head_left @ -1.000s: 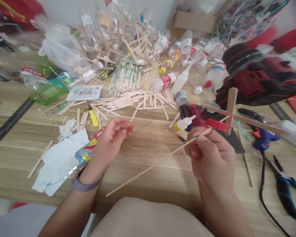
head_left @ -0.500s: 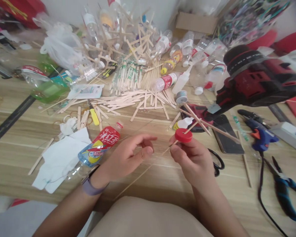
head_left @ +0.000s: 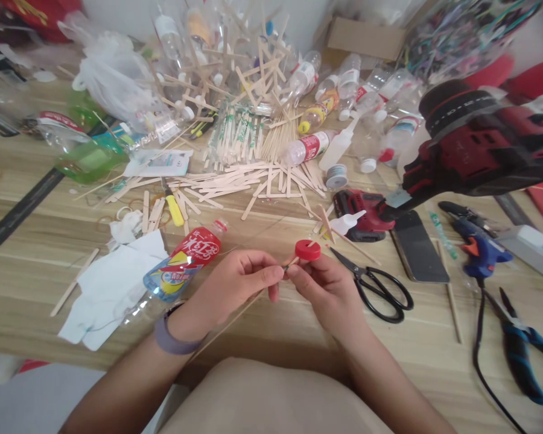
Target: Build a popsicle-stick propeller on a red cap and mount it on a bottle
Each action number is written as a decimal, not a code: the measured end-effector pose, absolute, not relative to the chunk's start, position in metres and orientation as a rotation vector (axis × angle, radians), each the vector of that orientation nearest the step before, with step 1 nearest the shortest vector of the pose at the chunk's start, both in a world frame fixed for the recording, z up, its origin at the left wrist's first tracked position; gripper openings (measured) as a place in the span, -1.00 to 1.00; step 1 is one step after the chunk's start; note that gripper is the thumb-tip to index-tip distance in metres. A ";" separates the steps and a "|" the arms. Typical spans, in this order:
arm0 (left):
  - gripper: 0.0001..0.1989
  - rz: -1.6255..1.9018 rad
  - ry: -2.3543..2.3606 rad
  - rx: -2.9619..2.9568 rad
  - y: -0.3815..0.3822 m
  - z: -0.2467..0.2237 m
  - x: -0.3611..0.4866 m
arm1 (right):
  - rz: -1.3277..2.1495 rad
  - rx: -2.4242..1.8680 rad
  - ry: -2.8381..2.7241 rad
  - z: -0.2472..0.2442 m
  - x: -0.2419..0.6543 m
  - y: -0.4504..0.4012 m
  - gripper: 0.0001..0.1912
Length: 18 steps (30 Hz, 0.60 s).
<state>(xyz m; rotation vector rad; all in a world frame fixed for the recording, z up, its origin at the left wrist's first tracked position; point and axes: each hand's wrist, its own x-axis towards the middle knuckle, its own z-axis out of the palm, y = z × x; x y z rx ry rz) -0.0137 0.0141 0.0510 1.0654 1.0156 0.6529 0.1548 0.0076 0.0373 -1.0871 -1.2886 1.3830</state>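
My right hand (head_left: 328, 283) pinches a thin wooden stick that runs through a red bottle cap (head_left: 308, 249). Beyond the cap, crossed wooden sticks (head_left: 328, 226) are joined to the stick's far end. My left hand (head_left: 239, 283), with a purple band at the wrist, is closed with thumb and finger pressed together at the near end of the stick, touching my right fingertips. What exactly the left fingers grip is too small to tell. A bottle with a red and blue label (head_left: 185, 259) lies left of my left hand. Black scissors (head_left: 380, 289) lie beside my right hand.
A red and black drill (head_left: 484, 138), a phone (head_left: 420, 247), a blue glue gun (head_left: 479, 244) and pliers (head_left: 520, 343) are at the right. Loose wooden sticks (head_left: 239, 181) and plastic bottles (head_left: 308, 147) spread across the back. White paper (head_left: 113, 283) lies at the left.
My right hand has moved left with the red cap and sticks, uncovering the scissors. My left fingers, apart before, have closed and now meet the right fingertips.
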 end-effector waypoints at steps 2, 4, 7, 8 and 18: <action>-0.76 0.660 0.993 1.008 0.014 0.050 -0.013 | 1.423 -1.051 -1.262 0.037 0.154 0.008 -0.91; -0.78 0.659 0.971 0.968 0.015 0.048 -0.013 | 1.466 -1.015 -1.257 0.036 0.154 0.008 -0.91; -0.77 0.641 0.959 0.937 0.016 0.046 -0.012 | 1.504 -1.008 -1.259 0.034 0.154 0.008 -0.91; -0.76 0.633 0.956 0.927 0.016 0.045 -0.012 | 1.503 -1.014 -1.262 0.033 0.154 0.008 -0.90; -0.71 0.621 0.908 0.871 0.017 0.038 -0.013 | 1.434 -1.057 -1.259 0.026 0.152 0.006 -0.87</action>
